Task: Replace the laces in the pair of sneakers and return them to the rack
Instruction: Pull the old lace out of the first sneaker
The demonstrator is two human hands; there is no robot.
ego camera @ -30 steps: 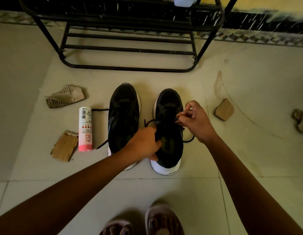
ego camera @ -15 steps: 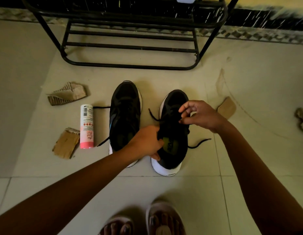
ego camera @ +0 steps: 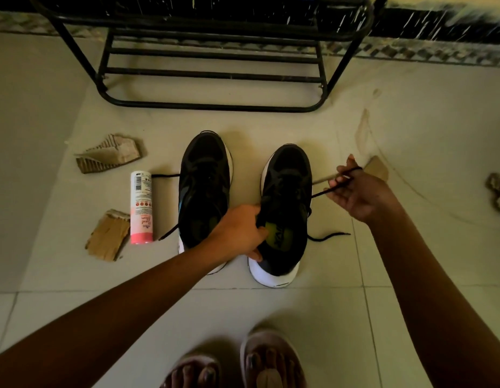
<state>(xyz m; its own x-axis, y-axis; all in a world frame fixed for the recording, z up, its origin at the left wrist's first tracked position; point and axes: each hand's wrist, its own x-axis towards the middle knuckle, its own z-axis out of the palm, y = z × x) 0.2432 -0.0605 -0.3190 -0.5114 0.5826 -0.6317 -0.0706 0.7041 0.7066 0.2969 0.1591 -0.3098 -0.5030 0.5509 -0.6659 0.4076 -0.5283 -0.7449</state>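
Two black sneakers with white soles stand side by side on the tiled floor, toes toward the rack. My left hand (ego camera: pixel 240 232) grips the collar of the right sneaker (ego camera: pixel 285 191) at its inner side, thumb at the heel. My right hand (ego camera: pixel 358 191) is off to the shoe's right and pinches its black lace (ego camera: pixel 320 194), pulled taut from the eyelets. The lace's other end (ego camera: pixel 330 236) lies loose on the floor. The left sneaker (ego camera: pixel 204 180) stands untouched, its lace ends trailing to the left. The black metal shoe rack (ego camera: pixel 215 105) stands beyond the shoes.
A white and pink spray can (ego camera: pixel 141 208) lies left of the sneakers between two torn cardboard pieces (ego camera: pixel 109 156) (ego camera: pixel 107 236). More cardboard scraps (ego camera: pixel 379 168) (ego camera: pixel 498 190) lie to the right. My sandalled feet (ego camera: pixel 268 362) are at the bottom edge.
My right hand has moved from above the right sneaker's tongue out to the right, drawing the lace out through the eyelets. My left hand stays on the shoe's collar.
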